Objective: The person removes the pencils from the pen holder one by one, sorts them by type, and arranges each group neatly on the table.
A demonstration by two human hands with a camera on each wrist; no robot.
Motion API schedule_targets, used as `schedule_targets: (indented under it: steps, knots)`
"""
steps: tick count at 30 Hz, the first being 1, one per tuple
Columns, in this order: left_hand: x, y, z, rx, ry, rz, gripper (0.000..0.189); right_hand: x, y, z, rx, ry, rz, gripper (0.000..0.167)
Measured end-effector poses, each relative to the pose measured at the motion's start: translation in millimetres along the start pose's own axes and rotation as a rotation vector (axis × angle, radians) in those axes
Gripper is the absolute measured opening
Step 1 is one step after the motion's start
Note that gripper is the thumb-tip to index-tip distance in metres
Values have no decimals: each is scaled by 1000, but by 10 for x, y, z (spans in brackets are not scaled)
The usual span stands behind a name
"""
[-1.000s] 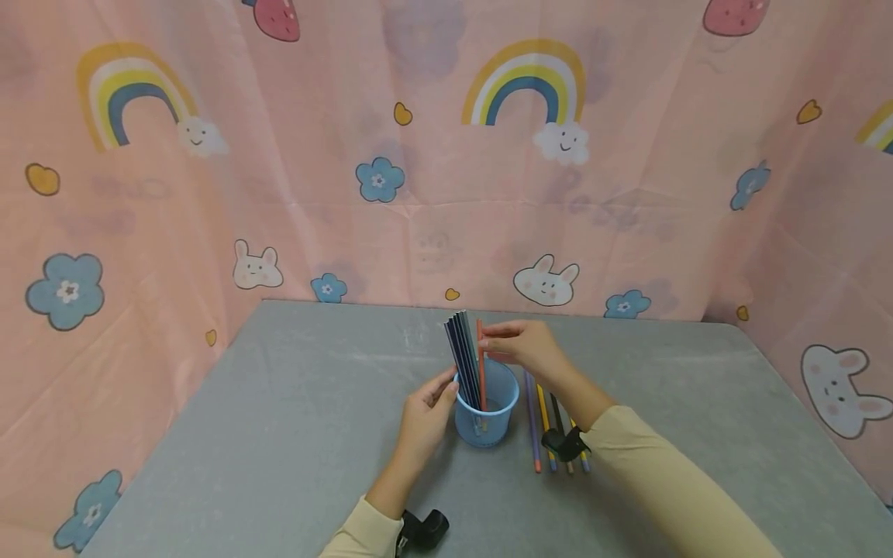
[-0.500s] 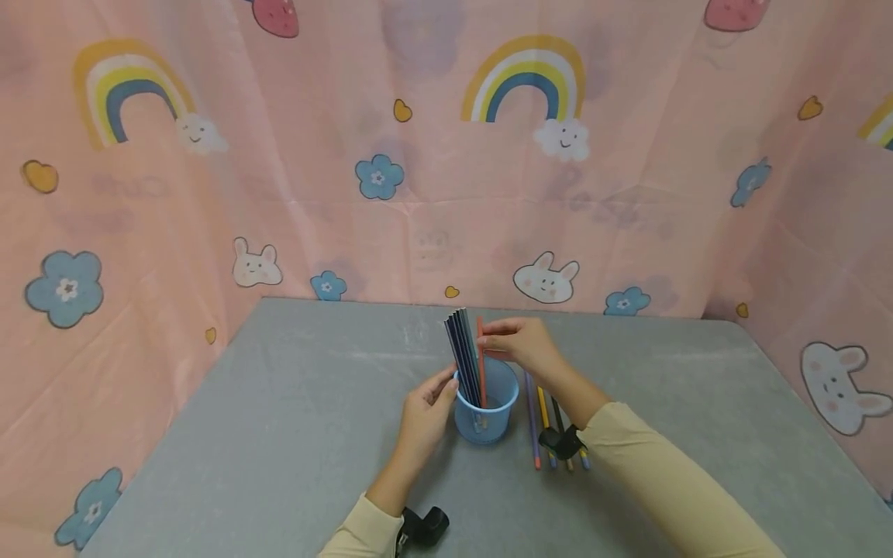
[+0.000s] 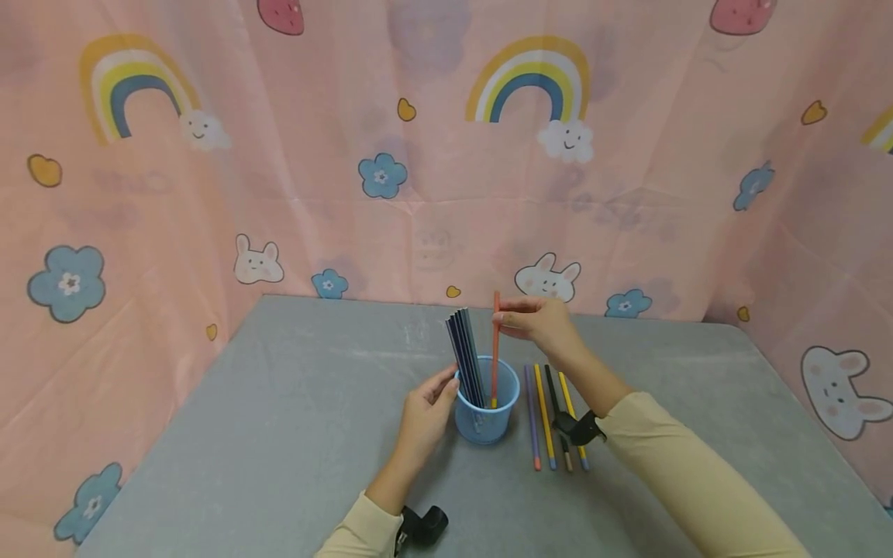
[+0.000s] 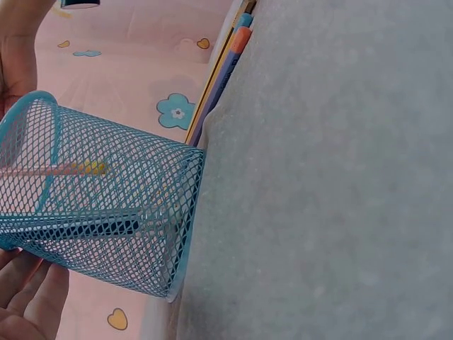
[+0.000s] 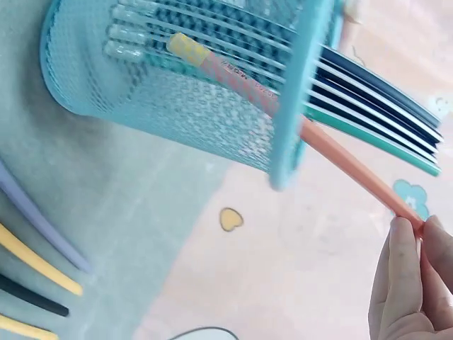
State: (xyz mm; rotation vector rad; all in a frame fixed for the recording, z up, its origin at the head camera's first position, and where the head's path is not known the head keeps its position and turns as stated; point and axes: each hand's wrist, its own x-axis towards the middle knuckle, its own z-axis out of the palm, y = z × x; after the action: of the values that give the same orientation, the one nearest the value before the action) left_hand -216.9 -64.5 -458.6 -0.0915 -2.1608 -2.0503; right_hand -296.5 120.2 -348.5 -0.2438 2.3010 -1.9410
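Observation:
A blue mesh pen cup stands upright on the table. My left hand holds it at its left side, thumb and fingers near the rim. Several dark pencils lean inside toward the left; a green one shows among them in the right wrist view. Between thumb and fingertips, my right hand pinches the top of an orange pencil. That pencil's yellow-tipped lower end is within the cup, apart from the dark bundle. In the left wrist view, the yellow tip shows through the mesh, above the cup's base.
Just right of the cup, several pencils lie side by side on the grey table: a purple one, yellow ones and a black one. A pink patterned cloth hangs behind the table. Each wrist wears a black camera.
My right hand has lifted the orange pencil a little and shifted it right, away from the dark pencils. It now stands more upright. My left hand and the cup have stayed in place.

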Motion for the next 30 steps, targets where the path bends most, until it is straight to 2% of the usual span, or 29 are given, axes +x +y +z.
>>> schedule_targets:
  steps: [9, 18, 22, 27, 30]
  knots:
    - [2, -1, 6, 6, 1, -11, 36, -47, -169, -104, -9, -3, -13, 37]
    - [2, 4, -3, -5, -2, -14, 36, -104, -302, -185, 34, -20, -35, 37]
    - [-2, 7, -8, 6, -3, -7, 36, -142, -356, -239, 37, -14, -35, 28]
    - [8, -2, 1, 0, -3, -2, 36, -203, -384, -322, 87, -21, -44, 9]
    - [9, -7, 4, 1, -1, -11, 36, -231, -382, -365, 112, -18, -54, 14]
